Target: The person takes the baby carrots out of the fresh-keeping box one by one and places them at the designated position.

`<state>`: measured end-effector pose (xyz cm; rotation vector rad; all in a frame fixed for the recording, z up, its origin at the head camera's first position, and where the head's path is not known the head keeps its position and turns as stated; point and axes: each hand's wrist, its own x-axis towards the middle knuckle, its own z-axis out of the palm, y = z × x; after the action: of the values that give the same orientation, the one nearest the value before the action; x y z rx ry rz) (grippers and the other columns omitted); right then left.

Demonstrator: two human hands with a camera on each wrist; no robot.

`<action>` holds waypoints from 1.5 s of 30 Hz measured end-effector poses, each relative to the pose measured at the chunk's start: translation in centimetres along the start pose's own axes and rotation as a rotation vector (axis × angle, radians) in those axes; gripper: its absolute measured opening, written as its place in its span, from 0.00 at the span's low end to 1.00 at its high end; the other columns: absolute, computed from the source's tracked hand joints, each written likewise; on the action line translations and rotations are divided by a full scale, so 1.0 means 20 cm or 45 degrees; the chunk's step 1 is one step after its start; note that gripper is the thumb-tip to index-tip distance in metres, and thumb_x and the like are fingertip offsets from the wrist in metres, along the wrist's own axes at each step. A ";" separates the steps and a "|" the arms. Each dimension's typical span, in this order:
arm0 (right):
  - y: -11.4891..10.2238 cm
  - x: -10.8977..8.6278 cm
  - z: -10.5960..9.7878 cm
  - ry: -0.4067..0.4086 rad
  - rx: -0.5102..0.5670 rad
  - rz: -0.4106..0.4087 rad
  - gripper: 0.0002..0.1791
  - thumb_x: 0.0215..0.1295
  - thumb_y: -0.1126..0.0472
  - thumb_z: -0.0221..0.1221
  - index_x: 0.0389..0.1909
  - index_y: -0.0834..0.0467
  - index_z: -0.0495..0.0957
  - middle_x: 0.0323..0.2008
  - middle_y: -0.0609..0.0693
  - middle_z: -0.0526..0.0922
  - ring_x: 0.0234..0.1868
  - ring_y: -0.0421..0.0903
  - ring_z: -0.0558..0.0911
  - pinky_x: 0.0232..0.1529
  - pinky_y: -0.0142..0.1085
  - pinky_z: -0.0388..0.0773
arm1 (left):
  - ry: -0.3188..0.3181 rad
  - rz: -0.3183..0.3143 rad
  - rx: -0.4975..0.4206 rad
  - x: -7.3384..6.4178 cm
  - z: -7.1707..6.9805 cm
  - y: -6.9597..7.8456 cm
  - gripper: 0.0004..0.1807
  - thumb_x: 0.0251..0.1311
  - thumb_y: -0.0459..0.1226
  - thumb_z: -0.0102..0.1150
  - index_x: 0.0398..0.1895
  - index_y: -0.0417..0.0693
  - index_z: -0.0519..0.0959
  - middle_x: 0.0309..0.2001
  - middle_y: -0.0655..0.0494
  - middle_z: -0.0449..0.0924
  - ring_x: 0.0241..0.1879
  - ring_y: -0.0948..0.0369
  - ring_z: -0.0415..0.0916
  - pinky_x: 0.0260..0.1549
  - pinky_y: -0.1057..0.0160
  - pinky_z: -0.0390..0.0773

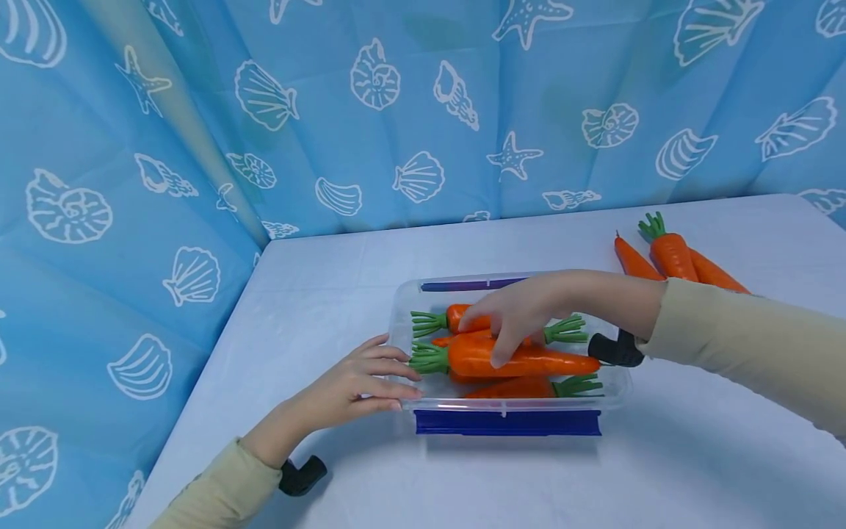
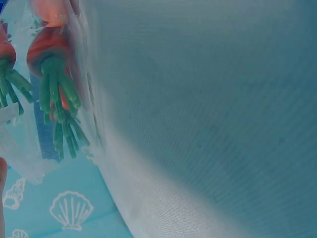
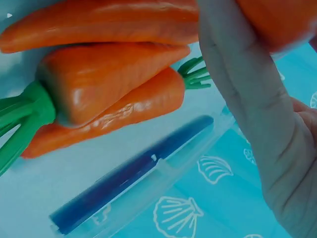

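Note:
A clear plastic box (image 1: 515, 403) with blue latches holds several orange carrots with green stem tops, some pointing left and some right. My right hand (image 1: 529, 305) reaches down into it from the right and grips the large carrot on top (image 1: 551, 361), thumb on its near side. That carrot's orange body (image 3: 285, 20) shows beside the hand in the right wrist view, with other carrots (image 3: 114, 82) lying below. At the box's left end, my left hand (image 1: 360, 382) rests on the rim with fingers stretched out, close to the green stems (image 2: 57, 82).
Beyond the right forearm, a few more carrots (image 1: 673, 257) lie together on the white tablecloth (image 1: 317, 294). A blue curtain (image 1: 423, 132) with white shell prints hangs behind the table and along its left side.

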<state>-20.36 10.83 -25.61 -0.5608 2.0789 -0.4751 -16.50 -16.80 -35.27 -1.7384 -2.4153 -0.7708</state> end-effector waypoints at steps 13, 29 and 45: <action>0.10 -0.17 -0.08 0.274 0.257 -0.052 0.39 0.57 0.55 0.60 0.67 0.48 0.53 0.58 0.61 0.68 0.50 0.50 0.75 0.39 0.40 0.80 | 0.007 0.024 0.026 0.00 0.00 0.00 0.11 0.59 0.40 0.57 0.43 0.51 0.82 0.47 0.54 0.81 0.53 0.54 0.70 0.62 0.44 0.57; 0.46 -0.45 -0.17 0.808 0.339 0.007 0.41 0.62 0.50 0.57 0.71 0.48 0.45 0.58 0.68 0.65 0.42 0.50 0.78 0.37 0.44 0.79 | -0.022 -0.069 -0.002 0.00 0.00 0.02 0.14 0.51 0.34 0.63 0.43 0.51 0.83 0.48 0.54 0.80 0.54 0.53 0.70 0.64 0.45 0.54; 0.86 -0.59 -0.18 1.045 0.372 0.160 0.45 0.65 0.49 0.53 0.71 0.57 0.36 0.62 0.73 0.54 0.45 0.56 0.76 0.38 0.51 0.79 | -0.034 -0.086 0.005 0.00 0.00 0.03 0.13 0.53 0.35 0.62 0.44 0.51 0.83 0.48 0.54 0.80 0.54 0.53 0.69 0.64 0.45 0.54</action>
<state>-21.22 32.05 -24.86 -0.0412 2.7123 -1.0407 -15.95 -16.68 -35.05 -1.6837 -2.5032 -0.7541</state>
